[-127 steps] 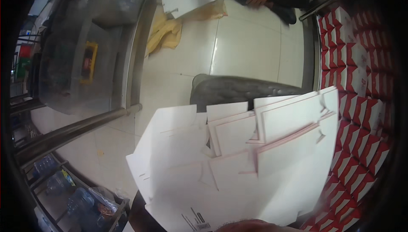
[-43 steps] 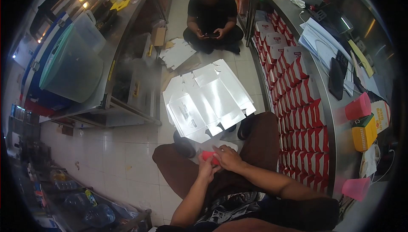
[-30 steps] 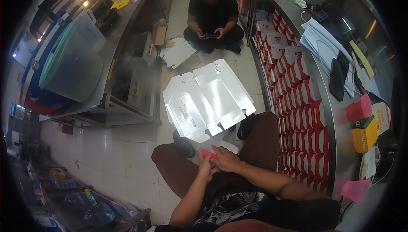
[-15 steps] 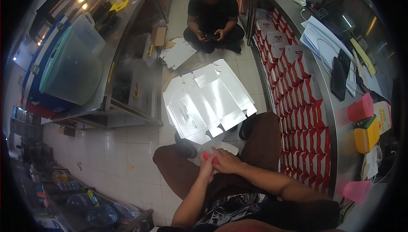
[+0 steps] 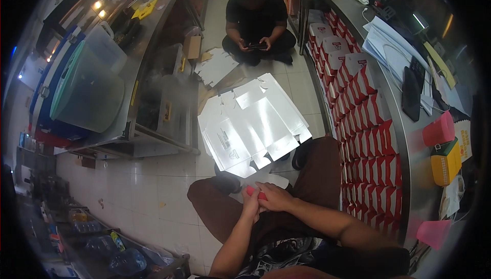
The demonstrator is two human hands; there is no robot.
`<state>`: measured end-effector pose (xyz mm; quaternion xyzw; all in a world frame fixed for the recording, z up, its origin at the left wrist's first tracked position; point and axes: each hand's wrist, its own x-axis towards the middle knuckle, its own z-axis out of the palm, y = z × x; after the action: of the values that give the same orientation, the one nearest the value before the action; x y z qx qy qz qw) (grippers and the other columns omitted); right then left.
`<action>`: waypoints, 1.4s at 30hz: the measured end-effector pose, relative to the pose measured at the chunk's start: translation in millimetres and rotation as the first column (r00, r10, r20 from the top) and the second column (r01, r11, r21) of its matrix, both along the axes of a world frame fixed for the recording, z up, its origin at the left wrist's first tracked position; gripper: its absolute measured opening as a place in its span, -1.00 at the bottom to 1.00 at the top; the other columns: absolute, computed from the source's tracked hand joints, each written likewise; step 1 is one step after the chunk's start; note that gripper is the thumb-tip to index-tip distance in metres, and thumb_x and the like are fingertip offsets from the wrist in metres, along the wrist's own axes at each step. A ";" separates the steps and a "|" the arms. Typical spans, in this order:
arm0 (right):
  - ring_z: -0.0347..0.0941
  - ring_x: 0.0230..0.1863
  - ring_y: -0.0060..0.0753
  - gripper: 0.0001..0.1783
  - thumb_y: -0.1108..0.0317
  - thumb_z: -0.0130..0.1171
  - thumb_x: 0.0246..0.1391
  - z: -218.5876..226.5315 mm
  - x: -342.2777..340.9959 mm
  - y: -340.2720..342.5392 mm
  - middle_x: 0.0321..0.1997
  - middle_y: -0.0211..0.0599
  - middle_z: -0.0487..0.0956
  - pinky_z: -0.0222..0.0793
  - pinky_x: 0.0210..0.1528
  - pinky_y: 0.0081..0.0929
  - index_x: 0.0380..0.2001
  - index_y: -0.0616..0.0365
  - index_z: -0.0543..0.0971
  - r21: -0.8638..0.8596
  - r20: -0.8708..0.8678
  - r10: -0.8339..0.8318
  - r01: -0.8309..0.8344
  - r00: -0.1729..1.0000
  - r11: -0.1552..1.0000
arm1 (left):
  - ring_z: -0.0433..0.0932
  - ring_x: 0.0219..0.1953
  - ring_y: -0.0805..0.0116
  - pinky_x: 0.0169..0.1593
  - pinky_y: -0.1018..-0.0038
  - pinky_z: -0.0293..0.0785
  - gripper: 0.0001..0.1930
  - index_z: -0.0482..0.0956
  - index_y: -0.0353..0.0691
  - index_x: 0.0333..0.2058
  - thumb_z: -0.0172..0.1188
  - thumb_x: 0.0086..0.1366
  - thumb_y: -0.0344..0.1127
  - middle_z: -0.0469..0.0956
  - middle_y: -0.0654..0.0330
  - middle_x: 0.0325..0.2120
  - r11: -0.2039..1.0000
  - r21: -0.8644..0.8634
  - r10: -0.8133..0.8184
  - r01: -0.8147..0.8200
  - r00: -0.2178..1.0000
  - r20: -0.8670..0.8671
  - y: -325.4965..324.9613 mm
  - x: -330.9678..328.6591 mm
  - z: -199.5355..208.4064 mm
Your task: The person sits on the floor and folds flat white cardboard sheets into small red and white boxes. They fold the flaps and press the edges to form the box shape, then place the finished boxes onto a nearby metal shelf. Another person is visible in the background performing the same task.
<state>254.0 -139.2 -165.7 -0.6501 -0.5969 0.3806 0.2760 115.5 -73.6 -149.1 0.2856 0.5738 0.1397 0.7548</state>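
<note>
Above my lap, my left hand (image 5: 250, 203) and my right hand (image 5: 276, 197) meet, with fingers closed around a small red object (image 5: 261, 195). Its ends are covered by my fingers, so its kind cannot be made out. Just beyond my hands lie flat, glossy white box blanks (image 5: 250, 123), stacked on the floor between my bent legs and a seated person. They have cut flaps and slots along their edges. A smaller pale piece (image 5: 271, 181) lies between my hands and the blanks.
Facing me, a person (image 5: 255, 21) sits cross-legged holding a dark device. Folded red-and-white boxes (image 5: 365, 148) stand in rows below the right counter. That counter (image 5: 391, 120) bears papers, phones and pink cups. To the left, a counter holds a clear tub (image 5: 89, 92); bottles (image 5: 128, 261) stand lower left.
The view has shifted slightly. The top blank's left part, which looked raised or doubled before, now appears flatter. My hands stay together around the red object.
</note>
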 end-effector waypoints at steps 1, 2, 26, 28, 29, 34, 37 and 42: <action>0.44 0.26 0.26 -0.19 0.07 0.31 0.20 2.4 0.5 1.6 0.27 0.18 0.49 0.36 0.31 -0.01 0.42 0.18 0.30 0.035 -0.023 -0.026 0.026 0.999 0.999 | 0.60 0.05 -0.05 -0.26 0.05 0.78 -0.35 -0.03 -0.02 0.38 0.11 0.51 -0.06 0.29 -0.08 0.21 1.000 -0.004 0.009 -0.009 1.000 0.001 1.9 -0.4 0.5; 0.44 0.25 0.24 -0.24 0.08 0.30 0.21 5.0 1.2 2.5 0.25 0.15 0.51 0.36 0.30 -0.02 0.38 0.18 0.35 0.070 -0.047 -0.051 0.054 0.998 0.996 | 0.62 0.03 -0.06 -0.27 0.05 0.79 -0.36 -0.02 -0.03 0.38 0.10 0.51 -0.07 0.29 -0.08 0.21 1.000 -0.009 0.017 -0.017 1.000 0.003 3.4 -1.3 1.2; 0.55 0.19 -0.20 -0.44 0.17 0.20 0.35 47.2 27.2 12.5 0.23 -0.04 0.59 0.45 0.24 -0.32 0.33 0.13 0.43 -0.246 -0.545 -0.054 -0.098 0.837 0.964 | 0.57 -0.15 0.14 -0.38 0.34 0.49 -0.28 0.18 -0.16 0.40 0.18 0.33 -0.12 0.46 -0.04 0.09 0.975 0.206 -0.052 0.083 0.987 -0.151 31.7 -180.4 148.4; 0.51 0.23 -0.28 -0.39 0.27 0.18 0.34 67.5 20.9 11.7 0.30 -0.08 0.54 0.42 0.25 -0.34 0.40 0.10 0.35 -0.184 -0.669 -0.084 -0.055 0.739 0.981 | 0.55 -0.10 0.13 -0.31 0.32 0.48 -0.26 0.17 -0.16 0.42 0.18 0.33 -0.11 0.45 -0.04 0.12 0.979 0.201 0.003 0.014 0.996 -0.086 22.1 -197.9 154.3; 0.49 0.25 -0.31 -0.36 0.31 0.16 0.34 76.0 18.6 12.6 0.33 -0.10 0.52 0.41 0.26 -0.35 0.44 0.09 0.31 -0.160 -0.725 -0.087 -0.044 0.683 0.986 | 0.54 -0.08 0.12 -0.28 0.31 0.47 -0.26 0.16 -0.17 0.42 0.17 0.33 -0.10 0.44 -0.04 0.14 0.980 0.196 0.029 -0.021 0.999 -0.040 16.2 -208.7 157.2; 0.57 0.09 -0.40 -0.59 0.44 0.03 0.41 112.4 12.2 31.3 0.15 -0.12 0.62 0.48 0.18 -0.42 0.27 0.25 0.44 -0.016 -0.819 -0.142 0.226 0.556 0.974 | 0.59 -0.20 0.13 -0.42 0.34 0.50 -0.27 0.17 -0.16 0.42 0.17 0.33 -0.10 0.48 -0.05 0.07 0.954 0.192 0.178 -0.231 0.950 0.258 0.9 -183.5 132.6; 0.62 0.07 -0.30 -0.65 0.35 -0.08 0.50 130.4 30.4 26.9 0.07 0.03 0.64 0.54 0.14 -0.33 0.19 0.31 0.47 -0.240 -0.911 -0.354 0.426 0.212 0.872 | 0.70 -0.39 0.13 -0.72 0.37 0.58 -0.25 0.16 -0.17 0.41 0.13 0.32 -0.05 0.56 -0.06 -0.05 0.991 0.101 0.062 -0.091 0.964 0.259 8.9 -154.5 131.2; 0.66 -0.10 -0.37 -0.66 0.36 0.14 0.41 143.3 39.9 28.2 -0.04 -0.10 0.70 0.58 0.03 -0.40 0.11 0.38 0.54 -0.130 -0.879 -0.373 0.606 0.295 0.785 | 0.71 -0.16 0.10 -0.48 0.28 0.74 -0.22 0.10 -0.16 0.45 0.12 0.33 -0.04 0.54 -0.04 0.07 0.998 -0.011 -0.047 0.066 0.809 0.586 7.2 -115.7 95.2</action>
<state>293.9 -110.9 -22.4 -0.4765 -0.1792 0.4802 0.7143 -0.2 -66.4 -53.9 0.2338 0.3069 0.1895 0.9029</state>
